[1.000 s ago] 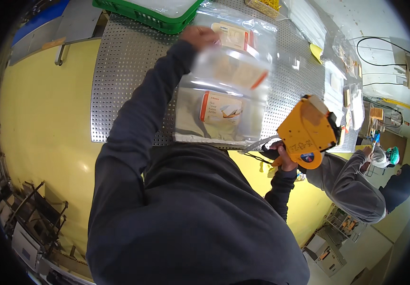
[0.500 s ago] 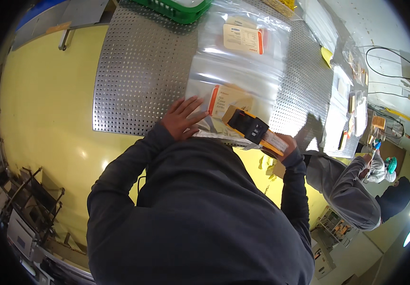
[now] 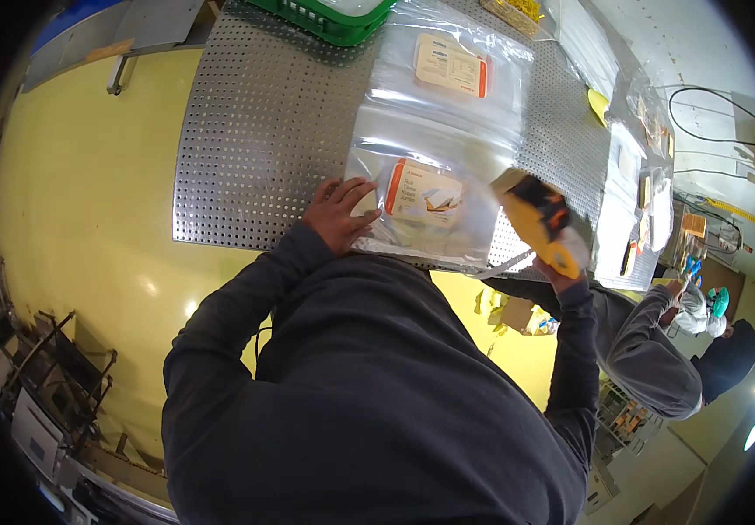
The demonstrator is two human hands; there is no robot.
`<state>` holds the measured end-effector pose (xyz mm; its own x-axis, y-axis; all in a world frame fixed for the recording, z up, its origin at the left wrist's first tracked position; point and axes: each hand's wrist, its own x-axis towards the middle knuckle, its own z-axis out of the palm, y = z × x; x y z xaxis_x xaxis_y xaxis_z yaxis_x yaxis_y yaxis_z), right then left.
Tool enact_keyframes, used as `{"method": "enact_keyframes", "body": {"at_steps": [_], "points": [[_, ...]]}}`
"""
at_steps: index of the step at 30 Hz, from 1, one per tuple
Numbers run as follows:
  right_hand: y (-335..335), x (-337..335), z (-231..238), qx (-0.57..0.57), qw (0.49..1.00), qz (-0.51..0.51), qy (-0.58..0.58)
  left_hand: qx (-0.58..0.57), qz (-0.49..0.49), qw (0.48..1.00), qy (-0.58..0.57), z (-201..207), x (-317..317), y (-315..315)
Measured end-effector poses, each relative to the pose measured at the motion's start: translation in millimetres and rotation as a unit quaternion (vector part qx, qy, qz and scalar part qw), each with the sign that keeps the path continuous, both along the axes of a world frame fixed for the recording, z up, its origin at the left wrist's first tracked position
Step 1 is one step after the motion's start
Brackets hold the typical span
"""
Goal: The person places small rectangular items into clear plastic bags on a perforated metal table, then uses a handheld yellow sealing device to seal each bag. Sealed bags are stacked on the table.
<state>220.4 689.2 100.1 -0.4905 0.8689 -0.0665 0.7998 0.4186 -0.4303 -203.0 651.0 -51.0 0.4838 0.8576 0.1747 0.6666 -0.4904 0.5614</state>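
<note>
A clear plastic bag point(image 3: 474, 241) with a cream and orange printed label point(image 3: 426, 194) lies at the table's near edge. My left hand point(image 3: 342, 213) rests on its left side, fingers apart and slightly bent, by the label's orange edge. To the right of the bag, my right hand point(image 3: 561, 274) grips a yellow and black label gun point(image 3: 535, 214), raised above the table and blurred by motion. A pale strip point(image 3: 509, 266) trails from it toward the bag's near corner. Much of the right hand's fingers is hidden behind the label gun.
Another labelled bag point(image 3: 504, 96) lies just beyond. The perforated metal table point(image 3: 246, 149) carries a green crate point(image 3: 329, 28) at the far edge and a tub of yellow pieces point(image 3: 517, 13). More plastic packs point(image 3: 618, 201) are on the right, where a person in grey point(image 3: 649, 350) stands close by.
My right hand has lifted the label gun off the near bag's label and swung it right, uncovering the label. The left hand stays on the bag, its fingers more bent.
</note>
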Motion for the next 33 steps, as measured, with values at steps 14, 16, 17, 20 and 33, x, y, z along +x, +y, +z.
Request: {"method": "enact_keyframes", "body": {"at_steps": [14, 16, 17, 20, 33], "points": [[-66.5, -21.2, -25.6, -0.056, 0.918, -0.297, 0.256, -0.221, -0.028, 0.903, -0.367, 40.7, 6.5, 198.1], [-55.7, -24.2, -24.1, -0.015, 0.961, -0.241, 0.131, 0.018, 0.247, 0.887, -0.39, 29.7, -12.7, 230.8], [-50.1, -31.4, -17.8, -0.004, 0.977, -0.191, 0.09, 0.157, 0.394, 0.829, -0.364, 24.2, -21.0, 239.7], [-46.1, -47.0, -5.4, 0.011, 0.998, -0.063, -0.002, 0.165, 0.404, 0.77, -0.466, 78.5, 2.7, 176.5], [1.9, -54.5, -41.1, -0.133, 0.985, -0.003, -0.106, -0.009, -0.018, 0.999, -0.043, -1.3, -13.5, -0.3]]}}
